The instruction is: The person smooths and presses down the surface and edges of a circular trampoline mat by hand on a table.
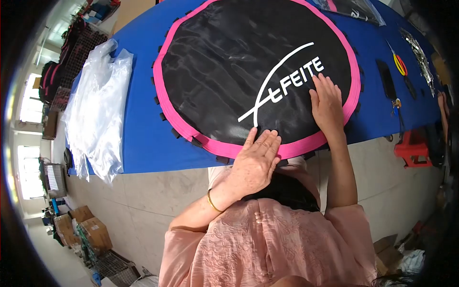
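A round black trampoline mat (pixel 210 62) with a wide pink border and small black loops round its edge lies flat on the blue-covered table (pixel 141 143). White lettering and a curved white line run across its near right part. My left hand (pixel 258 160) rests on the near edge, fingers stretched over the pink border onto the black fabric. Farther right, my right hand (pixel 327 100) lies on the black fabric beside the end of the lettering, its fingers extended. Neither hand grips anything that I can see.
Clear plastic bags (pixel 103 100) hang over the table's left edge. At the far right lie a packaged item (pixel 354 10), yellow-and-red-handled snips (pixel 400 65), a dark flat object (pixel 385 79) and shiny strips (pixel 420 60). A red stool (pixel 412 149) and cardboard boxes (pixel 93 232) stand on the floor.
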`<state>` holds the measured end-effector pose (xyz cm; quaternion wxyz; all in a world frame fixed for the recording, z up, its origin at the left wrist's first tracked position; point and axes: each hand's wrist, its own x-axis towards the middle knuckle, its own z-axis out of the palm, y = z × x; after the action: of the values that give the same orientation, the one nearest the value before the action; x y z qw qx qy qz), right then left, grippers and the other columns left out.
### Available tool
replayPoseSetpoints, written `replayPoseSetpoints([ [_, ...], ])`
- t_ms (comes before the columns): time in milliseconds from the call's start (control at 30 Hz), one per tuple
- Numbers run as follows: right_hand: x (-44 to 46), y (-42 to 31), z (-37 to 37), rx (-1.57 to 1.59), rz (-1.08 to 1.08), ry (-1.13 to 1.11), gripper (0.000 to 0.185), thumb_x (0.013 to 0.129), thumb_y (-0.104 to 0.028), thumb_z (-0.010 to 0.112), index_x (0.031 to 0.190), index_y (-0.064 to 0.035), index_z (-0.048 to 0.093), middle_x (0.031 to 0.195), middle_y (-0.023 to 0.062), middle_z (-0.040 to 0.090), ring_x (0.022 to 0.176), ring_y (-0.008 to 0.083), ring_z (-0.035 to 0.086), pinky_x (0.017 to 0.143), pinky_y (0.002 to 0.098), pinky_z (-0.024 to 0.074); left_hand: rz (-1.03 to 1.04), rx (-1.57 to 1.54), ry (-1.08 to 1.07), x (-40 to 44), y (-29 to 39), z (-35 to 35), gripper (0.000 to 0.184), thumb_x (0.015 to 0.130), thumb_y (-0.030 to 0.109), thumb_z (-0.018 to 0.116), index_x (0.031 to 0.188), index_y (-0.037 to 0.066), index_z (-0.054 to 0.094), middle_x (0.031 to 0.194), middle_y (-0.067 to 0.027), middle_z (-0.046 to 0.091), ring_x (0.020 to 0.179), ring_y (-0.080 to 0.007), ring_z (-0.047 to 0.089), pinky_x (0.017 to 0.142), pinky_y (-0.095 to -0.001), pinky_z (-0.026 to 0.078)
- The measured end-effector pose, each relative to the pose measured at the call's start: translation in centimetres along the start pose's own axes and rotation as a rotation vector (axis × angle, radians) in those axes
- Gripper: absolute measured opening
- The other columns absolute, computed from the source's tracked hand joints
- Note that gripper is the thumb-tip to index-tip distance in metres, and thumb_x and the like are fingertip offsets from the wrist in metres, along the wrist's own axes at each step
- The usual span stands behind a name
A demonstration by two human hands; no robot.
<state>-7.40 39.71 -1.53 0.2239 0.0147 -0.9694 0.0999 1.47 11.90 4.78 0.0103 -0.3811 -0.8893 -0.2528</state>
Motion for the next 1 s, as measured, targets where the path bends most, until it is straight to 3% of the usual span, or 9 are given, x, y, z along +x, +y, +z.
replayPoseSetpoints([
  [300,-0.1,0.2,0.3,0.009,-0.032,0.021,0.038,0.107,-0.022,0.056,0.141,-0.0049,0.058,0.147,0.0184,0.058,0.141,0.0375,0.05,0.118,0.0541,0.0367,-0.187,0.151,-0.089,-3.5,-3.5,-3.3,0.05,0.102,0.025,0.058,0.144,-0.001,0.057,0.151,-0.0166,0.056,0.147,-0.0303,0.047,0.126,-0.0646,0.014],
  [467,0.0,0.1,0.1,-0.002,-0.035,0.02,0.038,0.106,-0.021,0.057,0.141,-0.0048,0.058,0.147,0.0186,0.058,0.14,0.0377,0.051,0.118,0.0547,0.0374,-0.043,0.05,-0.035,-1.0,-1.2,-0.8,0.046,0.102,0.021,0.059,0.141,-0.002,0.06,0.146,-0.0155,0.061,0.142,-0.031,0.052,0.126,-0.0626,0.017],
  [633,0.0,-0.1,-0.1,0.015,-0.011,0.012,0.038,0.106,-0.021,0.058,0.141,-0.0046,0.058,0.147,0.0184,0.058,0.141,0.0379,0.05,0.118,0.0544,0.037,-0.042,0.023,-0.026,-0.8,-1.0,-1.0,0.042,0.097,0.013,0.062,0.137,0.001,0.062,0.145,-0.0147,0.062,0.14,-0.0315,0.055,0.125,-0.0629,0.021],
  [667,0.0,-0.1,-0.1,0.021,-0.007,0.008,0.038,0.106,-0.021,0.058,0.14,-0.0046,0.058,0.147,0.0182,0.058,0.141,0.038,0.05,0.118,0.0543,0.0369,-0.027,0.07,-0.028,-1.4,-1.7,-1.1,0.05,0.087,0.007,0.069,0.136,0.001,0.064,0.144,-0.0142,0.063,0.14,-0.031,0.056,0.125,-0.0632,0.022],
  [767,-0.1,0.0,-0.1,0.012,-0.001,0.008,0.038,0.105,-0.02,0.058,0.14,-0.0044,0.058,0.148,0.0181,0.058,0.14,0.0382,0.05,0.118,0.0542,0.0368,-0.107,-0.058,-0.058,-2.0,-1.8,-2.6,0.068,0.068,-0.001,0.073,0.135,0.004,0.065,0.143,-0.0124,0.064,0.141,-0.0287,0.055,0.127,-0.0616,0.021],
  [933,0.1,0.0,0.2,-0.002,-0.033,0.017,0.039,0.105,-0.02,0.058,0.141,-0.0042,0.057,0.147,0.0184,0.058,0.14,0.0384,0.051,0.118,0.0542,0.037,0.005,0.013,-0.044,-0.9,-1.3,-0.4,0.056,0.079,-0.004,0.061,0.135,0.002,0.064,0.144,-0.0137,0.063,0.143,-0.028,0.053,0.127,-0.0597,0.021],
  [1000,0.0,0.2,0.3,0.006,-0.038,0.049,0.038,0.103,-0.022,0.06,0.136,-0.0037,0.06,0.144,0.0176,0.06,0.138,0.0363,0.052,0.117,0.0543,0.0362,0.024,-0.006,0.037,-0.1,-1.0,0.6,0.061,0.075,-0.012,0.059,0.135,0.001,0.062,0.143,-0.0165,0.062,0.138,-0.0349,0.056,0.124,-0.0619,0.029],
])
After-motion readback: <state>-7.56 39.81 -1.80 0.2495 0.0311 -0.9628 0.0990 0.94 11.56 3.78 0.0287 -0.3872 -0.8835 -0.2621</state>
